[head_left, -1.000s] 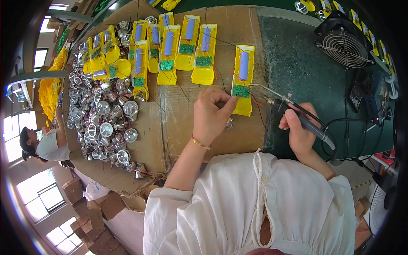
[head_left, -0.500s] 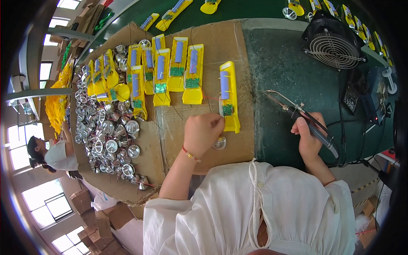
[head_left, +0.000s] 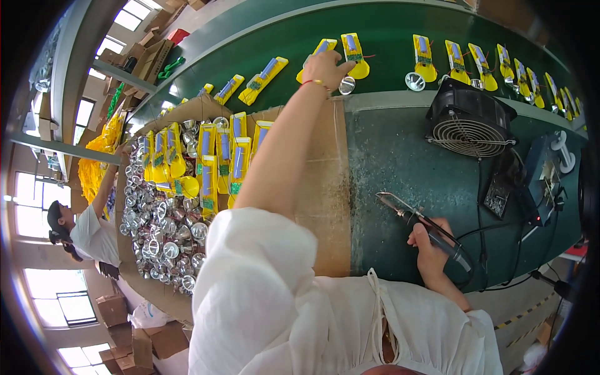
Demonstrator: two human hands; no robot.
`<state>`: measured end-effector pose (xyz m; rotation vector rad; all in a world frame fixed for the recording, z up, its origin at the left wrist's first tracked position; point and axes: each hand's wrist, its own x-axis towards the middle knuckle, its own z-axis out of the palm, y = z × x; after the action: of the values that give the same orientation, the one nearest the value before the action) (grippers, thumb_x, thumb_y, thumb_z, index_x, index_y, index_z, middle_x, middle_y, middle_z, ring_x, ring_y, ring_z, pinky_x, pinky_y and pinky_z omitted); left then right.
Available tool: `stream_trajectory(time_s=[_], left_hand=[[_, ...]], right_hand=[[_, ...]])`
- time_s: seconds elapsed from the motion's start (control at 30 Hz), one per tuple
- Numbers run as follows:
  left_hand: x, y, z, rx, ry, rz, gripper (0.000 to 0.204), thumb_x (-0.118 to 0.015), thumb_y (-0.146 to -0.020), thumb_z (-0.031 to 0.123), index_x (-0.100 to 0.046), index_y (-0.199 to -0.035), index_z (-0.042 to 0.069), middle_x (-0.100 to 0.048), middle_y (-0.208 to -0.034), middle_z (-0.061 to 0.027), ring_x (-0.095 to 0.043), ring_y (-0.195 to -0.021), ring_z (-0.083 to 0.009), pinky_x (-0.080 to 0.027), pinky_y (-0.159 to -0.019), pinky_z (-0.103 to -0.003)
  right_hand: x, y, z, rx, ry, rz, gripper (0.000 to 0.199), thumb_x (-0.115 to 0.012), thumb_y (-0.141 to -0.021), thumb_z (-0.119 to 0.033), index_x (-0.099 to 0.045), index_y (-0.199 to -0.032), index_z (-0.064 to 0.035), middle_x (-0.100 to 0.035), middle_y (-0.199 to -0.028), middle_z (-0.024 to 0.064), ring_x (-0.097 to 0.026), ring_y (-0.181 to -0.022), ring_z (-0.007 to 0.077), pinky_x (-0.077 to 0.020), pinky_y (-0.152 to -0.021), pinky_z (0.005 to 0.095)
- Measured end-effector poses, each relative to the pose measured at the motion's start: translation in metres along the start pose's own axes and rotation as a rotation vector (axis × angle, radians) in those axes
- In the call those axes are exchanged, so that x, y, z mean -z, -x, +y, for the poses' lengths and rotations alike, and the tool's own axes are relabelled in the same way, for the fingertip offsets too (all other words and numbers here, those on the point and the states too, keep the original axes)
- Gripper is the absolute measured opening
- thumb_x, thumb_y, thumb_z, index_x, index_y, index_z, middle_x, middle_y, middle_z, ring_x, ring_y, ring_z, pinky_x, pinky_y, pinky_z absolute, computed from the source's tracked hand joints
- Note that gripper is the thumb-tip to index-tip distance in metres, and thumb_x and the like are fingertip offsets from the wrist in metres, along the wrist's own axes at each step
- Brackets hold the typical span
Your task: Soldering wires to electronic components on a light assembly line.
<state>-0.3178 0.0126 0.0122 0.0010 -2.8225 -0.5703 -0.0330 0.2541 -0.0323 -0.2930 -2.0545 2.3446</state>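
Observation:
My left hand (head_left: 324, 70) is stretched far forward over the green strip beyond the bench. Its thumb and a finger are spread beside a yellow flashlight casing (head_left: 352, 49) with a blue cell and green circuit board. A shiny reflector (head_left: 347, 85) lies at that casing's near end. Under the same hand another yellow casing (head_left: 324, 46) is partly covered. My right hand (head_left: 432, 247) grips a soldering iron (head_left: 445, 245) above the dark green bench mat. The iron's tip and a thin metal guide tube point up and left.
Loose reflectors (head_left: 170, 250) fill a cardboard tray at left, with several yellow casings (head_left: 208, 181) on top. A black fan (head_left: 472, 119) stands at the back right near a soldering station (head_left: 539, 178) and cables. More casings line the strip. A person (head_left: 94, 231) works at far left.
My left hand has gone from the cardboard to the far strip. The casing that lay before me with its reflector now lies there. The iron stays in my right hand; the view has shifted.

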Motion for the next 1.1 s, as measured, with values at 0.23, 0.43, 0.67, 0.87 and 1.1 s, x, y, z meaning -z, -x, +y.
stream_trajectory(time_s=[0.23, 0.43, 0.67, 0.87, 1.1], left_hand=[[0.099, 0.162, -0.026, 0.001, -0.217, 0.008, 0.027, -0.068, -0.07, 0.023, -0.062, -0.09, 0.005, -0.056, -0.098, -0.0111, -0.057, -0.085, -0.0281, -0.047, -0.074, -0.036], [0.068, 0.246, -0.028, 0.003, -0.274, 0.029, 0.058, -0.065, -0.068, 0.017, -0.044, -0.121, 0.005, -0.047, -0.115, -0.0129, -0.049, -0.099, -0.0303, -0.046, -0.079, -0.037], [0.065, 0.278, 0.025, 0.06, -0.043, -0.122, 0.053, -0.063, -0.07, 0.025, -0.046, -0.117, 0.006, -0.046, -0.111, -0.0135, -0.052, -0.097, -0.0282, -0.05, -0.071, -0.038], [0.1, 0.32, -0.005, 0.061, 0.052, 0.166, 0.054, -0.066, -0.071, 0.035, -0.047, -0.111, 0.005, -0.046, -0.114, -0.0158, -0.047, -0.102, -0.0322, -0.044, -0.081, -0.041], [0.172, 0.332, -0.143, 0.685, -0.657, 0.637, 0.063, -0.072, -0.063, 0.034, -0.044, -0.113, 0.008, -0.041, -0.114, -0.0129, -0.04, -0.106, -0.0311, -0.03, -0.088, -0.045]], right_hand=[[0.002, -0.006, -0.009, -0.057, -0.024, 0.014, 0.014, -0.06, -0.081, -0.007, -0.05, -0.086, 0.0002, -0.056, -0.065, 0.0065, -0.052, -0.053, 0.0095, -0.0436, -0.049, 0.0208], [-0.003, -0.005, -0.004, 0.068, 0.02, -0.024, 0.013, -0.06, -0.081, -0.009, -0.051, -0.086, -0.0003, -0.055, -0.064, 0.0063, -0.052, -0.052, 0.0087, -0.0414, -0.048, 0.0195], [0.007, 0.016, -0.003, 0.192, 0.105, 0.096, 0.014, -0.055, -0.084, -0.011, -0.053, -0.09, 0.001, -0.053, -0.061, 0.0045, -0.049, -0.051, 0.0089, -0.0385, -0.048, 0.0189], [0.005, 0.015, 0.002, 0.235, 0.13, 0.015, 0.013, -0.054, -0.086, -0.016, -0.054, -0.088, -0.0034, -0.053, -0.063, 0.0008, -0.048, -0.052, 0.0061, -0.034, -0.047, 0.0166], [-0.006, 0.017, -0.004, 0.241, 0.108, -0.014, 0.014, -0.055, -0.084, -0.013, -0.053, -0.09, -0.0007, -0.053, -0.063, 0.0029, -0.049, -0.05, 0.0076, -0.0357, -0.047, 0.0172]])
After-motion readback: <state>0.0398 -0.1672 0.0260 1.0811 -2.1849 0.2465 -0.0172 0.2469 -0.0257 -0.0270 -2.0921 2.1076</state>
